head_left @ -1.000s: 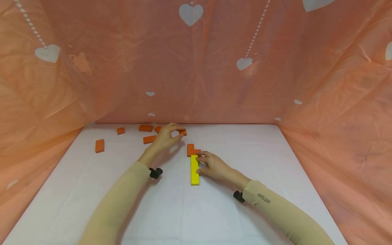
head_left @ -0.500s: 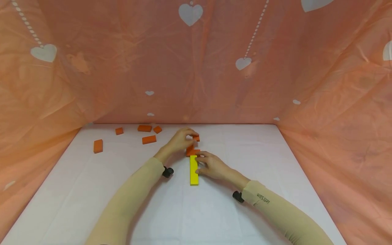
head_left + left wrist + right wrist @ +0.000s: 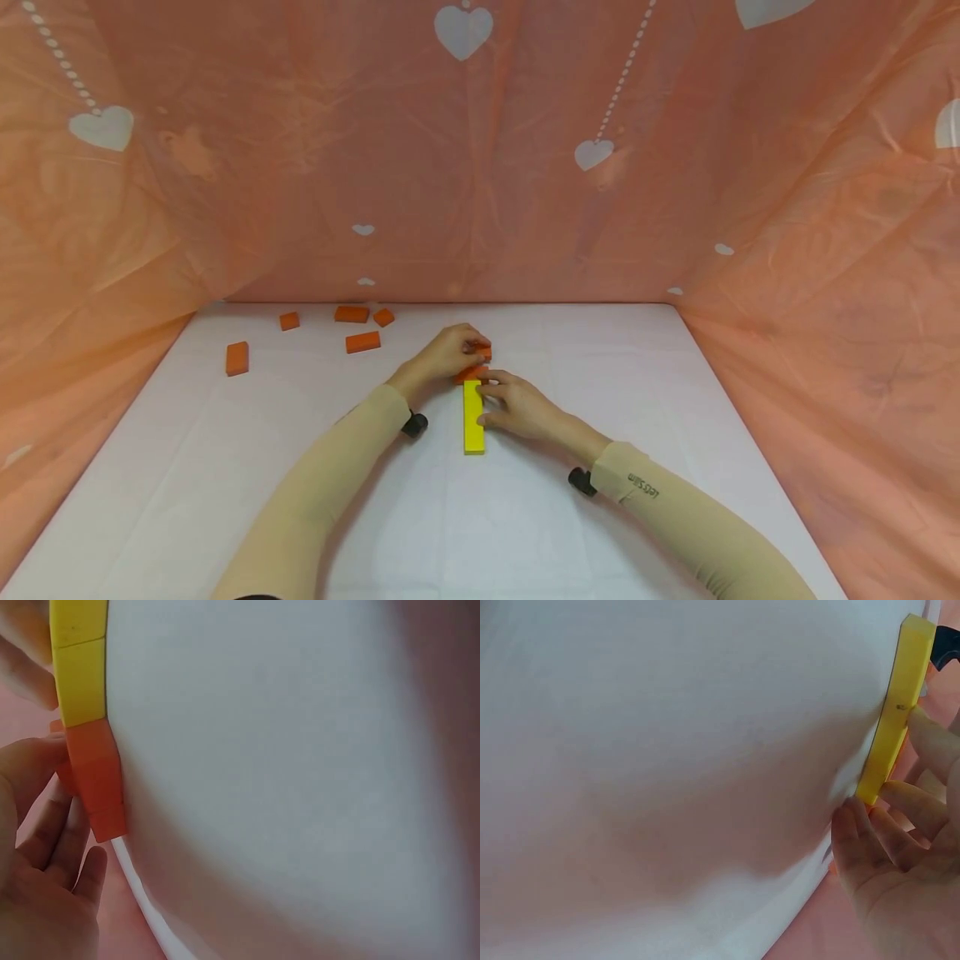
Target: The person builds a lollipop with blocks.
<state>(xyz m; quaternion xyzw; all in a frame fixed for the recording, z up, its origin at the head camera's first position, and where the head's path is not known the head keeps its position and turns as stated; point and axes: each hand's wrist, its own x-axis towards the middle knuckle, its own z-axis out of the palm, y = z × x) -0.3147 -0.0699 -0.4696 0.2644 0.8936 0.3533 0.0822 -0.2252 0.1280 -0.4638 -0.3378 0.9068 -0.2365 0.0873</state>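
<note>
In the head view my left hand [image 3: 448,351] pinches a small orange block [image 3: 484,353] at the far end of a row of blocks. Thumb and fingers also show around orange blocks [image 3: 96,769] in the left wrist view. Just nearer, an orange block [image 3: 471,375] lies against the end of a long yellow strip [image 3: 473,421], whose left wrist view shows a seam. My right hand [image 3: 521,407] rests its thumb and fingertips along the strip's right side; the right wrist view shows them on the yellow edge [image 3: 897,705]. Left-hand fingers partly hide the orange blocks.
Loose orange blocks lie at the back left of the white table [image 3: 540,533]: a small block [image 3: 289,322], a long block [image 3: 352,314], another small block [image 3: 384,317] and several more. Pink cloth [image 3: 480,183] hangs behind and at both sides.
My left hand has moved right and slightly nearer, carrying the small orange block from beyond the row to its far end. The right hand has stayed beside the yellow strip.
</note>
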